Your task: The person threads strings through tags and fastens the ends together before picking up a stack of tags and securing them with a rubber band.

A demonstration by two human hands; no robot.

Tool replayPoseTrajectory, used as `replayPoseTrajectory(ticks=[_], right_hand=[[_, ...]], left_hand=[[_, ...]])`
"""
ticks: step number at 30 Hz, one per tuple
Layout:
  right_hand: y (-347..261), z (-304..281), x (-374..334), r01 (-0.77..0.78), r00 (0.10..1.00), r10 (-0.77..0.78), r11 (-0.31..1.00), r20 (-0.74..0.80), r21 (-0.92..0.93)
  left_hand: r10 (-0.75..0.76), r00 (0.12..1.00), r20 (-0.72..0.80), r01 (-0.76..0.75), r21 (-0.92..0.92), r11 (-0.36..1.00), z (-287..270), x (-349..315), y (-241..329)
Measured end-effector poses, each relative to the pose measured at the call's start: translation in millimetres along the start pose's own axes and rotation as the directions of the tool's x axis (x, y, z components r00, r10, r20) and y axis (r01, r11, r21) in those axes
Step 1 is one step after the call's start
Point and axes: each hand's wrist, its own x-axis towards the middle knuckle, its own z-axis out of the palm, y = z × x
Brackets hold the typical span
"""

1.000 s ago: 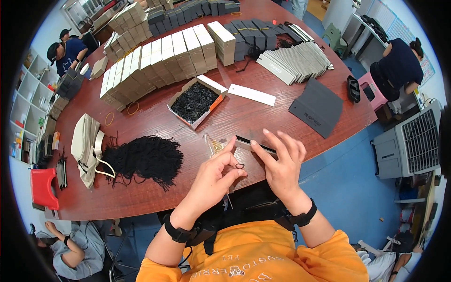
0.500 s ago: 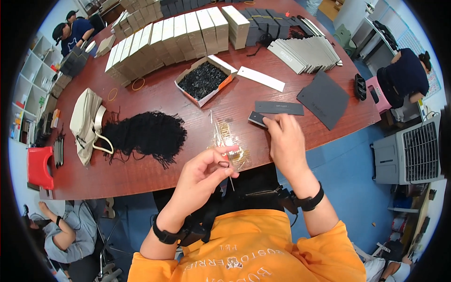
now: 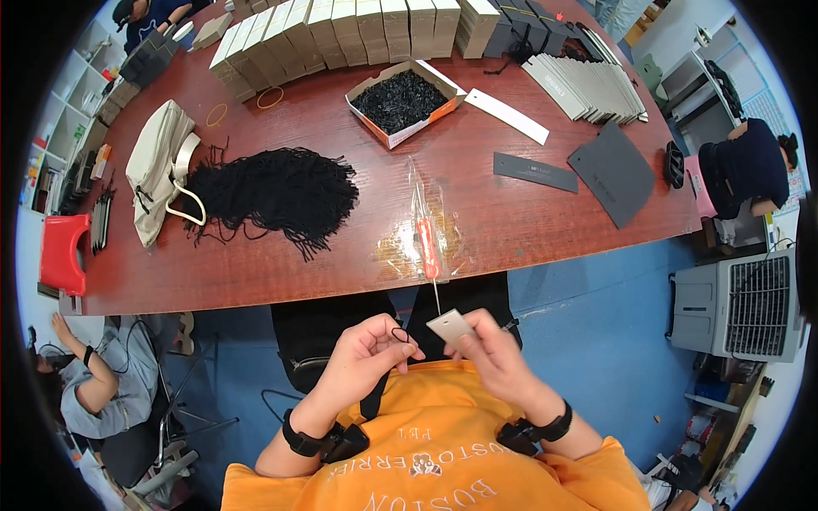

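In front of my body, just off the table's near edge, both hands are close together. My left hand (image 3: 372,351) pinches a black cord (image 3: 400,335) that stands up in a small loop. My right hand (image 3: 492,351) grips a pale grey hang tag (image 3: 452,328) with a hole near its far end. Between them and the table a thin metal shaft points toward me from a red-handled hook tool (image 3: 429,249), which lies under clear tape at the table edge. The shaft's tip is hidden near the tag, so I cannot tell whether they touch.
On the red-brown table (image 3: 298,111) sit a box of small black pieces (image 3: 405,102), a heap of black cords (image 3: 273,196), a cream pouch (image 3: 160,166), dark tags (image 3: 535,172), a white strip (image 3: 509,116) and fanned tags (image 3: 584,88). Stacked card bundles (image 3: 341,34) line the back.
My right hand has lifted a tag off the table and brought it back toward my body, beside my left hand. The left hand has moved nearer me, still holding the cord. The view has shifted.
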Motion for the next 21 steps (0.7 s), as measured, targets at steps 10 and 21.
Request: replayPoseTrajectory(ticks=[10,21], right_hand=[[40.8,20.1,26.3,0.046,0.999,-0.046,0.970,-0.005,0.241],[52.3,15.5,53.9,0.200,0.979,-0.192,0.963,-0.062,0.178]], left_hand=[[0.004,1.000,0.021,-0.004,0.000,1.000,13.2,2.2,-17.0],[0.120,0.982,-0.144,-0.104,0.113,0.988,22.1,35.5,-31.2]])
